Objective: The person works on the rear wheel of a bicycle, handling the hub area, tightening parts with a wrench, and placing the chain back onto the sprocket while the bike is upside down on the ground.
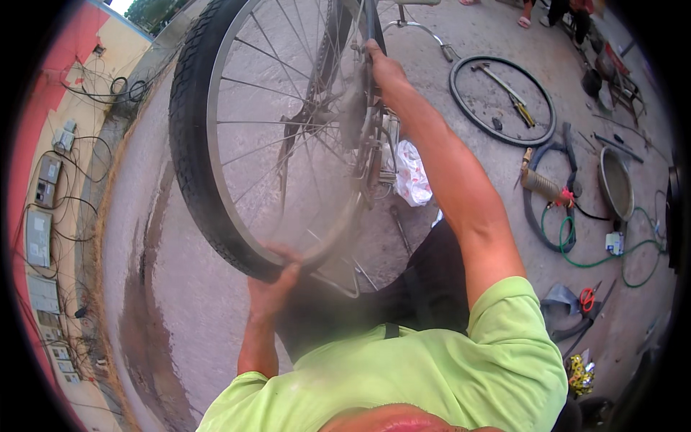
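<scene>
A bicycle wheel with a black treaded tyre (191, 137) and a metal rim stands before me, tilted, with spokes running to its hub. At the wheel's lower end my left hand (277, 281) is closed round the tyre and rim. My right hand (387, 68) grips a dark tube of the bicycle frame (372, 25) at the wheel's far right side; most of its fingers are hidden behind the tube. A haze blurs the hub and the lower right of the wheel.
A white plastic bag (412, 173) lies beyond my knee. On the right lie a loose tyre (453, 83) around a hammer (504, 83) and pliers (525, 114), a metal basin (617, 183), a green hose (568, 246) and red-handled scissors (587, 297). Wired boxes (37, 237) line the left wall.
</scene>
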{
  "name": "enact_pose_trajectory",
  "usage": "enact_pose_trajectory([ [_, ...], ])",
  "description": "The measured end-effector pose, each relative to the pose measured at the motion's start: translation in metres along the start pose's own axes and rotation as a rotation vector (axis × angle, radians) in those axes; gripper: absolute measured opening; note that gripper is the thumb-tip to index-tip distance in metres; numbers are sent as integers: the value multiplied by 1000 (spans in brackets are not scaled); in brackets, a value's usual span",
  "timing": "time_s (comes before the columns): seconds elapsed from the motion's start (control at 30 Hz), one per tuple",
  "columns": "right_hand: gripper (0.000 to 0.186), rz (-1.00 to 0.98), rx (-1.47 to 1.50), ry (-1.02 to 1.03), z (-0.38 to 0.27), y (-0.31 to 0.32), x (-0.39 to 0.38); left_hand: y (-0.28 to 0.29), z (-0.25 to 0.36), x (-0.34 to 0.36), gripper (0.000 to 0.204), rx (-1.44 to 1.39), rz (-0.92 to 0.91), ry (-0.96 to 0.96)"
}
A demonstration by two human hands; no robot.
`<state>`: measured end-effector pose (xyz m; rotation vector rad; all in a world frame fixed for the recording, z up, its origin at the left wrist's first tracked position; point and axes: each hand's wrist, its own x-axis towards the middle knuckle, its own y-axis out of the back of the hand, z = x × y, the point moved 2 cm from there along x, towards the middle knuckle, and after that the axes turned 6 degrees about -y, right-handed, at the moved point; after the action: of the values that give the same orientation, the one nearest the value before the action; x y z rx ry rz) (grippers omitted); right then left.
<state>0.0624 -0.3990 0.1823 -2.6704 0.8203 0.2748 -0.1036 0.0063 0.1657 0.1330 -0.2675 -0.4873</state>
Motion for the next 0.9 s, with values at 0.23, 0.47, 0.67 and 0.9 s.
enact_pose_trajectory([
  [0.23, 81, -20, 47, -1, -1, -2, 6, 2, -7, 3, 33, -2, -26, -36],
  [0.47, 91, -13, -33, 6, 21, -1, 35, -2, -13, 0, 32, -35, -59, -89],
  [0.67, 86, 61, -85, 6, 14, 3, 37, -12, -19, -3, 38, -190, -5, -157],
  [0.9, 87, 87, -65, 11, 21, 4, 42, -13, -17, 1, 34, -186, -11, -144],
])
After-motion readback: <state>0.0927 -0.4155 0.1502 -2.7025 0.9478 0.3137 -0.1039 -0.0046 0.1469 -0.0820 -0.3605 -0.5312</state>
